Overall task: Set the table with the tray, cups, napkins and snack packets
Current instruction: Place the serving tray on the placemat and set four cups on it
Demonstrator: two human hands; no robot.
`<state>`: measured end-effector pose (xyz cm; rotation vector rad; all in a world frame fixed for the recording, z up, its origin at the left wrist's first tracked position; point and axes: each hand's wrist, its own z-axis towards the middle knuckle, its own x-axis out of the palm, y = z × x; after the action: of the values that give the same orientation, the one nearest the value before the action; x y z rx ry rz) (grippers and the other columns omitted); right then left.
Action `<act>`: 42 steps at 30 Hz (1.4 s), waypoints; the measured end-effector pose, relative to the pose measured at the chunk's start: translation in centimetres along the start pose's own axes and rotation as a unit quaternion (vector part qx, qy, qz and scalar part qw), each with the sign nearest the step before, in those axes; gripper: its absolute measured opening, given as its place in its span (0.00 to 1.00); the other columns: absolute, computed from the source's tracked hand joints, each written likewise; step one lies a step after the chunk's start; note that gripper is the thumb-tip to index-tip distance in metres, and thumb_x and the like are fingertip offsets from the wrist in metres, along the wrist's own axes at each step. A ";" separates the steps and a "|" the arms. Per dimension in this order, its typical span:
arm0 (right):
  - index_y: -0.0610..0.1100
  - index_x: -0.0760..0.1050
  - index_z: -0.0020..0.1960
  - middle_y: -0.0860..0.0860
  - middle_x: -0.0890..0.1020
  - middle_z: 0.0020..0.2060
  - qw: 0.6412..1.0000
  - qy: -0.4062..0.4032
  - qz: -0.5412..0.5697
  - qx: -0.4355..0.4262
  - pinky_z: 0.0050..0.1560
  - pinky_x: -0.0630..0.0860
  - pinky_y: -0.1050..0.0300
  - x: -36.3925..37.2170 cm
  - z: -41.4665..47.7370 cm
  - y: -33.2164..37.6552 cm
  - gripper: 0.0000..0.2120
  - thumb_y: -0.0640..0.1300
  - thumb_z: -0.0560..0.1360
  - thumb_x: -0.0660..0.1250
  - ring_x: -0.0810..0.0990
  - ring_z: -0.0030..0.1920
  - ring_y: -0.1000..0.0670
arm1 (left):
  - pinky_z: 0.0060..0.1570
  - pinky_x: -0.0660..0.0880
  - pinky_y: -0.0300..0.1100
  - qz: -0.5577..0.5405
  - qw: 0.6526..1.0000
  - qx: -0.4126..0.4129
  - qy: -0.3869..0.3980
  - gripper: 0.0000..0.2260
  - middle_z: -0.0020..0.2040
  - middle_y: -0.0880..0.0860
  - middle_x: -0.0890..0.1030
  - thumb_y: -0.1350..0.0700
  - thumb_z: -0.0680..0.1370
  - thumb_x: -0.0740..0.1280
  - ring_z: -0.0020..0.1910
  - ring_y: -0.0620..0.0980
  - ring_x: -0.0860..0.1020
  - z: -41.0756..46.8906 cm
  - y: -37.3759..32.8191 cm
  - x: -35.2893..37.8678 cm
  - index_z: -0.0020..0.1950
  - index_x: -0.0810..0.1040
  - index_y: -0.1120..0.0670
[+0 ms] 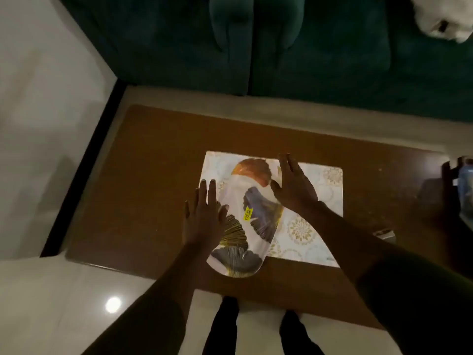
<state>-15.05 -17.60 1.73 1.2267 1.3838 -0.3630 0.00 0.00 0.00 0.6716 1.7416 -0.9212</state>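
Tray (pixel 252 213): oval, leaf print; lies on placemat (pixel 314 213), overhanging table (pixel 153 175) near edge.
Left hand (pixel 204 216): fingers spread, flat at tray's left rim.
Right hand (pixel 294 185): spread, at right rim.
Handling: probably stiff, light, glossy-slippery; grip opposite long rims.

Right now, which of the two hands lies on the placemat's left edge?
The left hand: its fingers cross the left edge of the white placemat, beside the oval tray. The right hand lies further in, at the tray's right rim.
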 end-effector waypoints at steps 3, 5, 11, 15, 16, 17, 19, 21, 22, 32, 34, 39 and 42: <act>0.44 0.50 0.78 0.44 0.53 0.78 1.000 0.015 -0.010 0.016 0.71 0.65 0.46 2.8 0.2 -1.5 0.34 0.49 0.78 0.63 0.55 0.78 0.43 | 0.72 0.62 0.58 0.008 0.999 -0.028 0.015 0.30 0.80 0.57 0.57 0.43 0.81 0.56 0.77 0.59 0.59 -1.0 1.4 3.3 0.79 0.49 0.51; 0.45 0.50 0.78 0.44 0.53 0.78 0.999 0.037 -0.017 0.030 0.71 0.64 0.45 4.3 0.0 -2.4 0.35 0.49 0.78 0.63 0.54 0.78 0.42 | 0.71 0.64 0.58 0.005 0.997 -0.058 0.041 0.32 0.79 0.56 0.57 0.43 0.80 0.59 0.76 0.59 0.61 -2.1 2.4 5.4 0.79 0.49 0.50; 0.45 0.49 0.78 0.44 0.53 0.78 0.997 0.062 -0.023 0.050 0.72 0.65 0.41 6.9 -0.7 -4.9 0.36 0.49 0.77 0.64 0.55 0.77 0.42 | 0.61 0.74 0.56 -0.012 0.989 -0.109 0.104 0.34 0.72 0.57 0.68 0.45 0.77 0.66 0.67 0.58 0.73 -5.4 2.7 9.3 0.77 0.52 0.50; 0.44 0.50 0.77 0.43 0.57 0.77 0.995 0.078 -0.008 0.069 0.70 0.67 0.40 7.0 -0.1 -5.6 0.36 0.48 0.77 0.65 0.58 0.76 0.41 | 0.60 0.76 0.55 -0.019 0.979 -0.137 0.150 0.36 0.73 0.57 0.66 0.47 0.77 0.67 0.65 0.59 0.75 -6.2 2.8 10.3 0.78 0.49 0.51; 0.44 0.50 0.77 0.43 0.58 0.76 0.994 0.081 -0.002 0.074 0.69 0.68 0.40 7.0 0.1 -5.7 0.36 0.48 0.76 0.65 0.59 0.75 0.41 | 0.61 0.76 0.55 -0.024 0.977 -0.145 0.157 0.37 0.73 0.57 0.64 0.48 0.77 0.67 0.65 0.59 0.75 -6.3 2.9 10.6 0.78 0.48 0.51; 0.44 0.51 0.77 0.43 0.59 0.75 0.994 0.083 0.004 0.077 0.68 0.69 0.40 7.0 0.3 -5.7 0.36 0.47 0.76 0.66 0.61 0.75 0.40 | 0.61 0.76 0.54 -0.031 0.975 -0.149 0.163 0.37 0.74 0.58 0.63 0.49 0.78 0.67 0.66 0.59 0.75 -6.3 3.0 10.8 0.78 0.47 0.51; 0.43 0.52 0.76 0.43 0.63 0.74 0.993 0.088 0.022 0.077 0.67 0.71 0.40 7.2 0.6 -5.5 0.36 0.46 0.75 0.67 0.65 0.73 0.40 | 0.62 0.75 0.53 -0.049 0.972 -0.157 0.168 0.37 0.74 0.59 0.62 0.50 0.78 0.66 0.66 0.59 0.74 -6.3 3.3 11.3 0.79 0.46 0.52; 0.43 0.52 0.76 0.43 0.65 0.73 0.992 0.094 0.035 0.072 0.65 0.73 0.40 7.4 1.0 -5.4 0.36 0.45 0.75 0.68 0.67 0.71 0.40 | 0.62 0.76 0.51 -0.061 0.970 -0.169 0.163 0.38 0.74 0.59 0.63 0.50 0.77 0.67 0.66 0.59 0.74 -6.1 3.7 11.6 0.79 0.47 0.52; 0.43 0.53 0.76 0.43 0.67 0.72 0.993 0.092 0.036 0.068 0.65 0.73 0.40 7.5 1.3 -5.4 0.36 0.45 0.74 0.68 0.69 0.70 0.40 | 0.61 0.76 0.51 -0.065 0.970 -0.173 0.158 0.37 0.74 0.59 0.63 0.50 0.77 0.67 0.66 0.58 0.74 -5.9 3.8 11.8 0.79 0.47 0.52; 0.43 0.56 0.74 0.43 0.69 0.70 0.989 0.085 0.048 0.107 0.64 0.74 0.41 8.6 1.7 -6.5 0.34 0.43 0.73 0.68 0.70 0.69 0.40 | 0.55 0.79 0.47 -0.083 0.973 -0.168 0.132 0.33 0.64 0.56 0.70 0.56 0.76 0.69 0.59 0.54 0.76 -4.5 5.5 12.7 0.76 0.55 0.47; 0.43 0.55 0.75 0.43 0.68 0.71 0.987 0.084 0.046 0.127 0.64 0.74 0.42 8.8 1.7 -6.9 0.35 0.43 0.74 0.68 0.70 0.69 0.40 | 0.58 0.77 0.51 -0.116 0.971 -0.181 0.105 0.29 0.65 0.58 0.70 0.59 0.79 0.64 0.62 0.57 0.75 -3.7 6.1 13.0 0.77 0.57 0.46; 0.43 0.57 0.73 0.41 0.69 0.66 0.983 0.059 0.059 0.166 0.59 0.76 0.44 9.0 1.5 -7.0 0.33 0.44 0.73 0.69 0.74 0.65 0.39 | 0.63 0.71 0.60 -0.087 0.976 -0.197 0.042 0.25 0.66 0.59 0.74 0.37 0.77 0.61 0.64 0.62 0.74 0.5 6.7 11.9 0.67 0.68 0.51; 0.42 0.60 0.67 0.42 0.74 0.61 0.968 0.032 0.113 0.220 0.56 0.78 0.45 9.4 0.3 -7.7 0.27 0.42 0.73 0.69 0.77 0.60 0.41 | 0.69 0.65 0.57 -0.058 0.985 -0.141 0.076 0.19 0.74 0.59 0.66 0.51 0.82 0.56 0.74 0.61 0.64 2.9 7.2 10.7 0.74 0.65 0.49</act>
<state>-18.82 -16.74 -9.76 1.7571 1.2368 -0.4895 3.59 1.68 -12.57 0.4687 2.0171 -0.6957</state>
